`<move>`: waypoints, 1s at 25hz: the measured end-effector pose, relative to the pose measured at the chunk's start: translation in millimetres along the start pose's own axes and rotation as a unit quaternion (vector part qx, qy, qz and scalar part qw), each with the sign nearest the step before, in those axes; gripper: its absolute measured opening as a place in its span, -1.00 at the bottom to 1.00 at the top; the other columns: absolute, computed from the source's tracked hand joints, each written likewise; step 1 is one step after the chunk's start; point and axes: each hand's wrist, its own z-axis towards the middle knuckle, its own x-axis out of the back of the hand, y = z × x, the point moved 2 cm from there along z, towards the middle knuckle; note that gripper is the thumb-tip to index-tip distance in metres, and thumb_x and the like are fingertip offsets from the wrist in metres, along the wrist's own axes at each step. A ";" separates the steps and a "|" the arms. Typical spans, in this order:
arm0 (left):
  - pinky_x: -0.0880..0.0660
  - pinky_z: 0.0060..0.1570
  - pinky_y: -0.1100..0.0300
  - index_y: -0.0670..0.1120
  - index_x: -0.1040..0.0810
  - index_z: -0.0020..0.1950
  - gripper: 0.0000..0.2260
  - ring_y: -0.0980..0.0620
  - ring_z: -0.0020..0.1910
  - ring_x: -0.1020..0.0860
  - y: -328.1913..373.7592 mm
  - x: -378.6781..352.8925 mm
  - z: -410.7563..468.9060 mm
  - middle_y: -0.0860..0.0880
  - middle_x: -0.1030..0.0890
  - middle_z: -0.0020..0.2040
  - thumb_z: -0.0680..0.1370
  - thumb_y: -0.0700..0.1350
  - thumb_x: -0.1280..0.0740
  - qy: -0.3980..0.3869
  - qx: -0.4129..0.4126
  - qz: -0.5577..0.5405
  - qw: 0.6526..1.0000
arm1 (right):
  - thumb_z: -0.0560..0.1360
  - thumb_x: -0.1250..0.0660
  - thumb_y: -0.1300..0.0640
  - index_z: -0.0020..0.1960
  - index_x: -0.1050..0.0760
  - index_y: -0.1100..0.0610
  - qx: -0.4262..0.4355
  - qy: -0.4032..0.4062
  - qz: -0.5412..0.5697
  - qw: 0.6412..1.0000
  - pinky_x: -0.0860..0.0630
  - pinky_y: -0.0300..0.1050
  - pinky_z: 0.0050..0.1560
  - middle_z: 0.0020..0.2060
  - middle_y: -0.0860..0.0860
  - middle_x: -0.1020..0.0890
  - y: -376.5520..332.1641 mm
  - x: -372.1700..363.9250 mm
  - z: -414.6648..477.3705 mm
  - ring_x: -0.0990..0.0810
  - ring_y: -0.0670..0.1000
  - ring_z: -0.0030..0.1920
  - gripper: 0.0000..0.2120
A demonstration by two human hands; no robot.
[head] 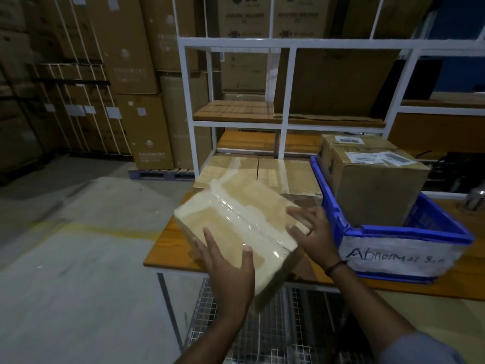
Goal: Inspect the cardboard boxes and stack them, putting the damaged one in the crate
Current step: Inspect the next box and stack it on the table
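Cardboard box [236,219] between left hand [228,269], right hand [315,235]; tilted?

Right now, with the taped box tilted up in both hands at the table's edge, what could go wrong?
1. The taped box is tilted over the front edge of the table. The left hand lies flat on it and only the right hand curls over an edge, so it might slip to the floor.
2. The blue crate beside the right hand holds boxes rising above its rim; a rightward swing could knock them.
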 end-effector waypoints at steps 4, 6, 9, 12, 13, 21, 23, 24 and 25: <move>-0.37 0.32 0.37 0.20 0.04 0.68 -0.10 0.28 0.51 -0.26 50.9 12.0 25.4 0.08 -0.11 0.66 0.48 0.25 -0.41 0.019 -0.129 -0.079 0.988 | 0.52 -0.50 0.06 0.27 -0.65 -0.02 0.047 0.124 0.003 0.991 -0.47 -0.48 0.00 0.16 0.07 -0.45 -24.9 17.9 11.4 -0.49 -0.26 0.11 -0.68; -0.43 0.43 0.01 0.27 0.11 0.67 -0.03 0.06 0.56 -0.29 73.0 3.8 48.4 0.02 -0.11 0.68 0.43 0.41 -0.39 -0.048 -0.163 -0.070 0.983 | 0.51 -0.42 -0.12 0.31 -0.62 0.00 0.035 0.171 -0.003 0.985 -0.48 -0.39 0.05 0.18 0.06 -0.40 -29.6 26.8 20.5 -0.48 -0.15 0.12 -0.59; -0.17 0.51 -0.18 0.34 0.25 0.63 0.12 -0.12 0.66 0.01 95.4 -9.3 81.9 0.02 0.24 0.69 0.28 0.54 -0.37 -0.204 -0.159 0.043 0.965 | 0.48 -0.28 -0.37 0.35 -0.58 0.04 -0.010 0.206 -0.039 0.978 -0.50 -0.11 0.11 0.25 0.08 -0.33 -36.0 36.5 34.0 -0.40 0.00 0.24 -0.37; -0.20 0.52 -0.19 0.27 0.17 0.66 0.19 -0.15 0.65 -0.04 103.6 -12.5 108.9 -0.05 0.25 0.69 0.27 0.42 -0.54 -0.315 -0.140 0.124 0.931 | 0.47 -0.17 -0.52 0.41 -0.49 0.02 -0.004 0.148 -0.131 0.980 -0.52 0.10 0.21 0.40 0.05 -0.23 -33.2 39.3 36.7 -0.31 0.15 0.38 -0.23; -0.25 0.50 -0.16 0.21 0.03 0.68 0.12 -0.13 0.64 -0.11 106.7 -13.8 114.3 -0.08 0.15 0.70 0.32 0.32 -0.59 -0.320 -0.148 0.138 0.926 | 0.48 -0.21 -0.49 0.44 -0.46 0.00 0.009 0.118 -0.168 0.979 -0.47 0.09 0.22 0.44 0.04 -0.19 -28.6 40.9 35.8 -0.26 0.17 0.41 -0.26; -0.49 0.24 0.04 -0.04 -0.63 0.37 -0.62 -0.14 0.35 -0.53 111.6 -51.5 153.3 -0.11 -0.45 0.50 0.57 0.00 -0.49 -0.182 -0.215 0.200 0.938 | 0.65 -0.29 0.02 0.45 -0.47 0.08 0.038 0.075 -0.351 0.933 -0.44 0.22 0.31 0.42 0.15 -0.43 -19.6 31.4 74.2 -0.35 0.26 0.34 -0.61; -0.48 0.32 0.00 -0.02 -0.56 0.45 -0.62 -0.17 0.37 -0.51 115.7 -71.4 160.2 -0.13 -0.36 0.55 0.62 -0.14 -0.40 -0.214 -0.237 0.246 0.915 | 0.64 -0.29 0.03 0.44 -0.47 0.08 0.028 0.085 -0.408 0.909 -0.40 0.22 0.33 0.40 0.12 -0.48 -14.4 34.7 88.2 -0.36 0.25 0.38 -0.61; -0.48 0.36 -0.02 -0.01 -0.53 0.48 -0.59 -0.18 0.39 -0.50 116.3 -80.2 164.0 -0.14 -0.30 0.59 0.62 -0.22 -0.37 -0.225 -0.244 0.265 0.905 | 0.63 -0.30 0.03 0.44 -0.47 0.08 0.031 0.086 -0.433 0.897 -0.39 0.22 0.34 0.38 0.10 -0.51 -12.2 37.2 93.8 -0.36 0.23 0.40 -0.61; -0.49 0.37 -0.04 0.00 -0.51 0.50 -0.54 -0.20 0.40 -0.49 115.6 -87.7 168.8 -0.15 -0.24 0.62 0.62 -0.28 -0.34 -0.229 -0.247 0.284 0.898 | 0.62 -0.32 0.05 0.44 -0.47 0.09 0.036 0.081 -0.450 0.889 -0.37 0.20 0.36 0.37 0.10 -0.52 -10.4 38.9 99.0 -0.38 0.20 0.40 -0.60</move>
